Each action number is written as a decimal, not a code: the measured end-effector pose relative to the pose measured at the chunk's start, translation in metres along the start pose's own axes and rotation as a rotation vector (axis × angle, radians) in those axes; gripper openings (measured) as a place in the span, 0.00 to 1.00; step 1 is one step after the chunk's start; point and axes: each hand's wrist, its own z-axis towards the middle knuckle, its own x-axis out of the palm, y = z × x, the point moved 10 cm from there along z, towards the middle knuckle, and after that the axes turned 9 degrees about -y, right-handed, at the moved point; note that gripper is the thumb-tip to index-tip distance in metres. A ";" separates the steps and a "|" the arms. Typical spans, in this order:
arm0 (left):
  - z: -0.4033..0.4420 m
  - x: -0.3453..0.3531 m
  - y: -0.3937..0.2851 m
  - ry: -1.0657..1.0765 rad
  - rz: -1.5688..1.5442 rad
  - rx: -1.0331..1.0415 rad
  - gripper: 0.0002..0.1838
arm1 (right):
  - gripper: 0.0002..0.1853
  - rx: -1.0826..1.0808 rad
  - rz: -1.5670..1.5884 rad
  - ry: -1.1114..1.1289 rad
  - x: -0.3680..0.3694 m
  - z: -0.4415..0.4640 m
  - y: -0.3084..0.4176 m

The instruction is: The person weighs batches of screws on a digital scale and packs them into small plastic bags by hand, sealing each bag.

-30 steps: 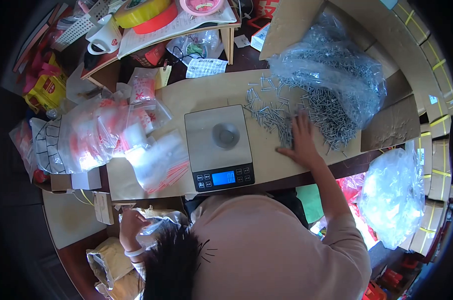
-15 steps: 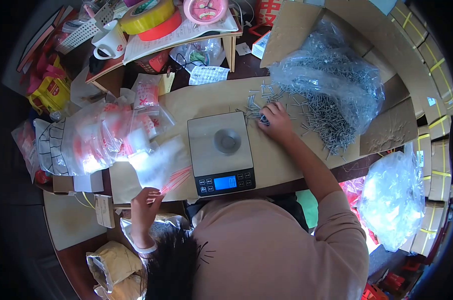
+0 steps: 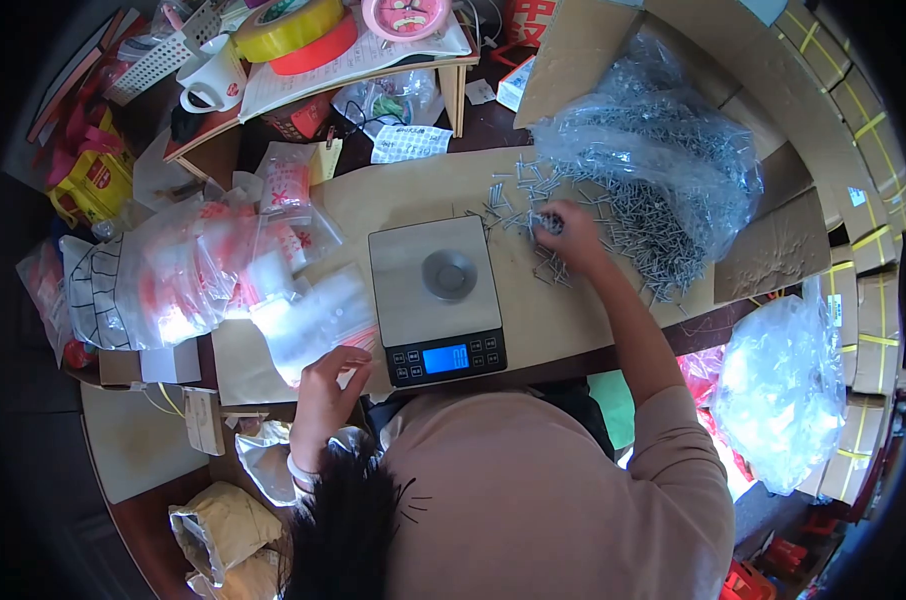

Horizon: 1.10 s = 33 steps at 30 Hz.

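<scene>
Head view, screws within the right hand's curled fingers

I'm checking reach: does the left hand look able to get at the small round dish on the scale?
Probably yes: the left hand is near the digital scale, and nothing visible covers the small round dish or blocks the way.

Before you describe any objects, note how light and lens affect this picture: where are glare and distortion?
Head view: glare whitens the flat plastic bags and the large clear bag; head view: the stacked cartons bend in an arc, corners fall black; head view: the heaped screws merge, too fine to count.
</scene>
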 end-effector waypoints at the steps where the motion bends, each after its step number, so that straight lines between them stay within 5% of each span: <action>1: 0.002 0.002 -0.002 0.004 -0.019 0.005 0.07 | 0.17 0.086 0.099 0.016 -0.003 0.004 -0.013; 5: 0.010 0.012 0.000 -0.009 -0.106 0.001 0.08 | 0.14 0.635 0.986 -0.121 -0.001 0.003 -0.067; 8: 0.019 0.025 0.003 -0.030 -0.161 -0.012 0.13 | 0.12 0.759 1.008 -0.123 -0.013 -0.001 -0.034; 11: 0.032 0.040 -0.008 -0.057 -0.145 0.116 0.22 | 0.12 0.250 0.339 -0.174 -0.011 0.014 -0.050; 20: 0.080 0.109 -0.039 -0.145 -0.091 0.278 0.52 | 0.13 0.608 1.149 -0.135 0.043 0.002 0.072; 27: 0.090 0.124 -0.032 -0.100 -0.310 0.089 0.52 | 0.12 0.223 1.323 -0.268 0.059 -0.009 0.132; 30: 0.090 0.124 -0.034 -0.107 -0.296 0.116 0.52 | 0.11 0.346 1.345 -0.239 0.058 -0.016 0.129; 33: 0.092 0.125 -0.034 -0.101 -0.304 0.132 0.51 | 0.11 0.249 1.268 -0.264 0.054 -0.017 0.131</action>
